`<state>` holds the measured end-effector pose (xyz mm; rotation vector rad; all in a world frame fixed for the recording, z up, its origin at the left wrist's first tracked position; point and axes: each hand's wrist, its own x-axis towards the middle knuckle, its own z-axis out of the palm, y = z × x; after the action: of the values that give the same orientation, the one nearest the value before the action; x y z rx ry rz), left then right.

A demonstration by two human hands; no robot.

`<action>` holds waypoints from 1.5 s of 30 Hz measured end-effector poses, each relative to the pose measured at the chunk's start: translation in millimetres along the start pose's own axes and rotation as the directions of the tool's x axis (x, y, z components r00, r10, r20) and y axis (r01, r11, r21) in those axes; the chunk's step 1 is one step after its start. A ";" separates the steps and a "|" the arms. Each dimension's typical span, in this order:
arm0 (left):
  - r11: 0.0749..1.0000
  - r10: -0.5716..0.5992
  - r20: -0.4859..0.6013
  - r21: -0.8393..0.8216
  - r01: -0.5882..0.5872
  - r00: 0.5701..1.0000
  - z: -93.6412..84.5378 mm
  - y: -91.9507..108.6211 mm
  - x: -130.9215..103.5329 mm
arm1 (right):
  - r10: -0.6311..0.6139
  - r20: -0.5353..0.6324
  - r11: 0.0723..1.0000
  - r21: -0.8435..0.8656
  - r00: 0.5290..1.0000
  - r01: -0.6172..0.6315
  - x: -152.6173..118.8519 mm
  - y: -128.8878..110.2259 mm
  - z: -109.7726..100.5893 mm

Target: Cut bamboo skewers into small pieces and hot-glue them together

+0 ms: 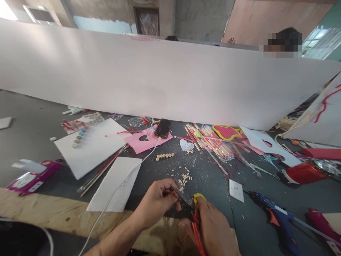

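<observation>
My right hand (213,227) is closed around scissors (195,217) with red and yellow handles. Their dark blades point up and left, reaching the fingertips of my left hand (160,201). That hand is closed in a pinch, and the pale end of a thin wooden stick (181,189) shows at the blades; the rest is hidden by my fingers. Just beyond lie several short cut stick pieces (185,176) among fine crumbs. Further back is a row of joined pale pieces (164,156), near a white paper heart (186,145) partly covered with small bits.
A phone (163,128) on a white cable rests on pink paper (138,142). Bundled sticks (210,140) lie behind. To the right are a blue glue gun (274,213), a white square (236,190) and a red can (309,171). A white board (160,78) stands across the back.
</observation>
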<state>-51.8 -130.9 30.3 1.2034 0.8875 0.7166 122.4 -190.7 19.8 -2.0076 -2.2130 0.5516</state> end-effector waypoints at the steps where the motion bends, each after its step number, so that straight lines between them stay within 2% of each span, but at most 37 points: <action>1: 0.999 0.022 -0.015 0.044 -0.021 1.000 0.8 1.1 -0.2 | 0.021 0.020 1.000 -0.012 1.000 -0.021 0.5 -1.1 0.6; 5: 0.987 0.059 -0.070 0.155 -0.048 0.996 3.9 4.7 -1.7 | 0.084 0.072 0.996 -0.044 0.994 -0.081 2.9 -5.7 0.7; 11: 0.970 0.089 -0.138 0.236 -0.054 0.986 6.3 0.3 -0.3 | 0.086 0.083 0.995 -0.058 0.993 -0.081 4.6 -5.2 -0.8; 16: 0.946 0.107 -0.193 0.321 -0.040 0.975 9.5 -9.0 0.1 | 0.095 0.045 0.995 -0.029 0.994 -0.094 3.7 1.0 -0.4; 21: 0.911 0.162 -0.203 0.407 -0.067 0.966 9.2 -7.6 -3.0 | 0.002 -0.029 1.000 0.016 1.000 -0.002 2.3 5.2 1.4; 23: 0.912 0.178 -0.178 0.399 -0.095 0.968 7.8 -4.0 -3.4 | -0.015 -0.028 1.000 0.020 1.000 0.015 1.8 5.0 0.4; 26: 0.944 0.138 -0.141 0.319 -0.087 0.980 5.1 0.3 -2.2 | -0.016 -0.023 0.999 0.029 1.000 0.017 0.4 4.5 -1.0; 30: 0.988 0.028 -0.057 0.155 -0.019 0.998 1.3 1.8 0.5 | -0.008 -0.022 1.000 0.023 1.000 0.009 -0.8 4.7 1.4; 34: 0.997 -0.044 -0.005 0.070 0.045 0.999 -0.4 1.5 1.4 | 0.035 0.029 0.999 -0.002 0.999 -0.035 1.2 1.3 3.4; 40: 0.996 -0.062 -0.070 0.062 0.066 0.996 3.6 -1.2 1.7 | 0.078 0.051 0.996 -0.043 0.996 -0.076 5.7 -4.2 2.4; 45: 0.986 -0.009 -0.165 0.162 0.036 0.986 5.7 -6.7 3.7 | 0.093 0.048 0.993 -0.070 0.994 -0.090 9.7 -1.7 0.7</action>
<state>-45.0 -131.9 23.6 1.2909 1.1127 0.7429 119.4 -181.4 18.1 -2.1621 -2.2063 0.5510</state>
